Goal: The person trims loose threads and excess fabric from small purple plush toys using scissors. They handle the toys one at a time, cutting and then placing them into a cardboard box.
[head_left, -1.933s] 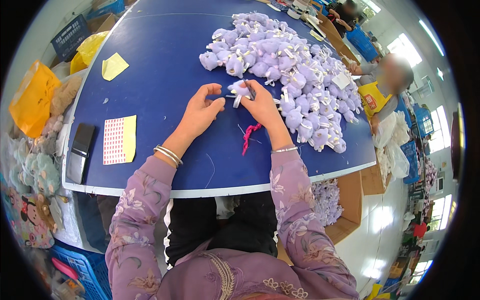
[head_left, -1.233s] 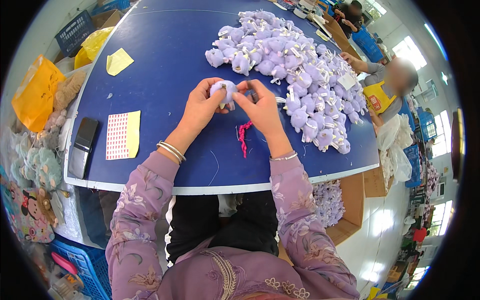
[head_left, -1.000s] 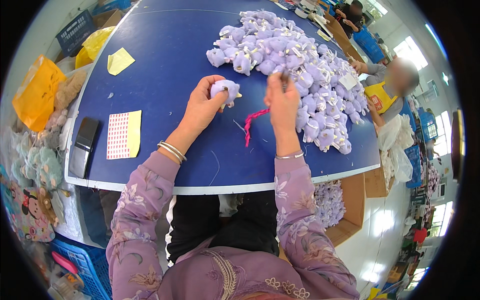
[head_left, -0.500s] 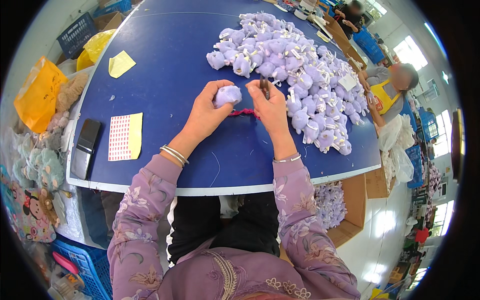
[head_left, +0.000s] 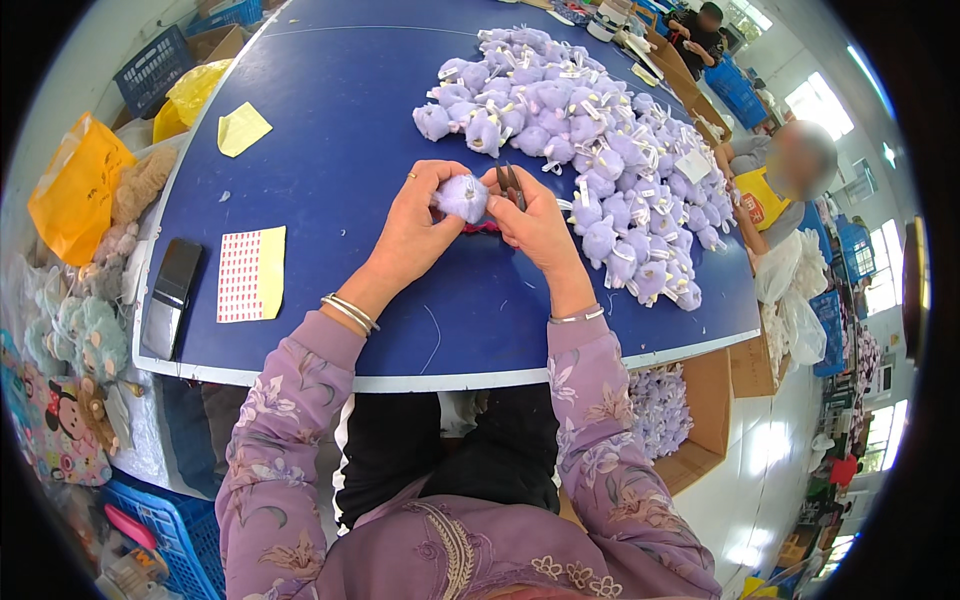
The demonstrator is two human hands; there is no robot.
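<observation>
Over the worktop [head_left: 335, 130], in from mid near edge, a lilac plush toy [head_left: 463, 198] sits in the left hand's [head_left: 415, 218] curled fingers. The right hand's [head_left: 537, 228] fingers curl tightly around black thread snips [head_left: 511, 187], fingertips at the toy; any pinched thread is indiscernible. With parted blades so close, a slip could nick the plush. Below the near edge's right end, a cardboard box [head_left: 703, 405] holds lilac pieces [head_left: 658, 410].
</observation>
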